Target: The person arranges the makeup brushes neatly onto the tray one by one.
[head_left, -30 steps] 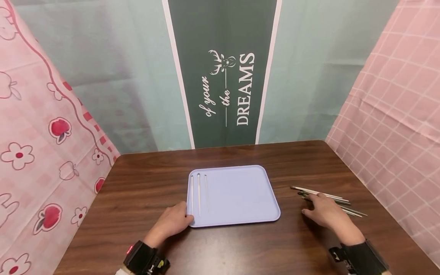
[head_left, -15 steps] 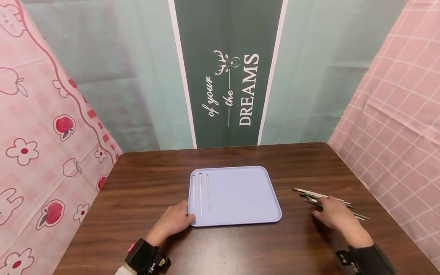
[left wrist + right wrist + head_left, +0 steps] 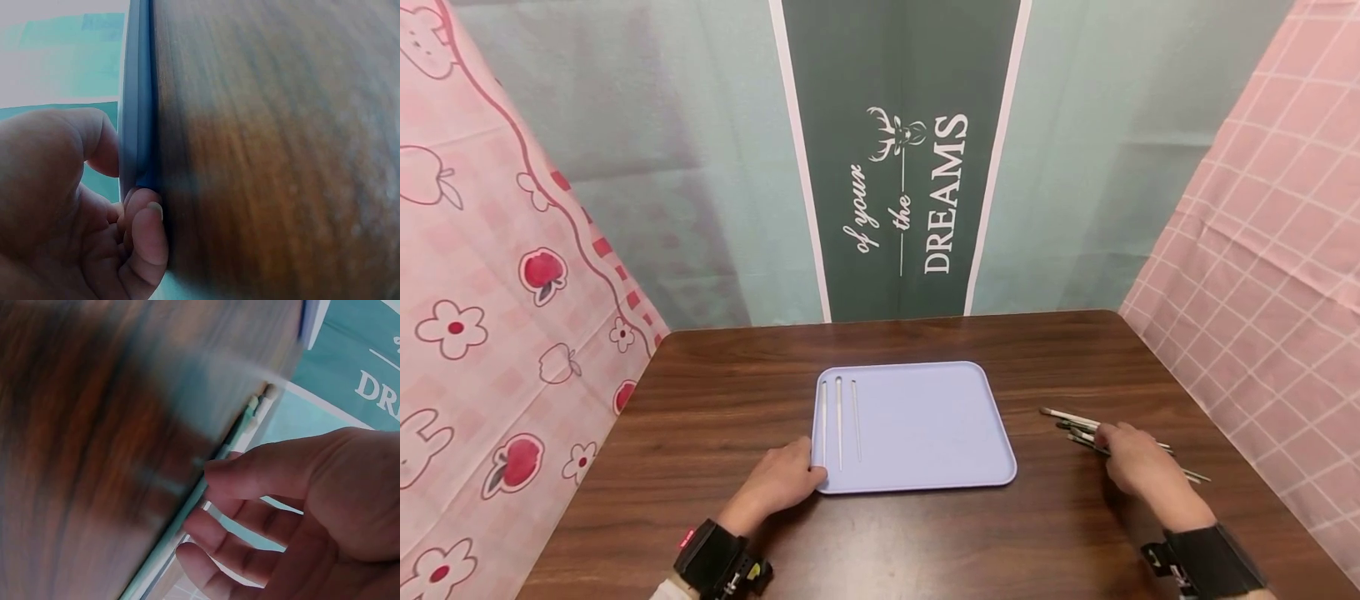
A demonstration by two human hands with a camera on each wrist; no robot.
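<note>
Lying on the tray (image 3: 925, 433) — 3 white sticks (image 3: 838, 421), near left hand (image 3: 786, 479).

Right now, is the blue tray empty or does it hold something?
Not empty. The blue tray holds three thin white sticks, lying side by side along its left edge; the rest of its surface is bare.

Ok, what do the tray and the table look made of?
Tray: probably matte plastic or silicone, judging by its even lavender colour, rounded corners and thin raised rim. Table: dark wood or wood-look laminate, with visible streaky grain and a slight sheen.
</note>
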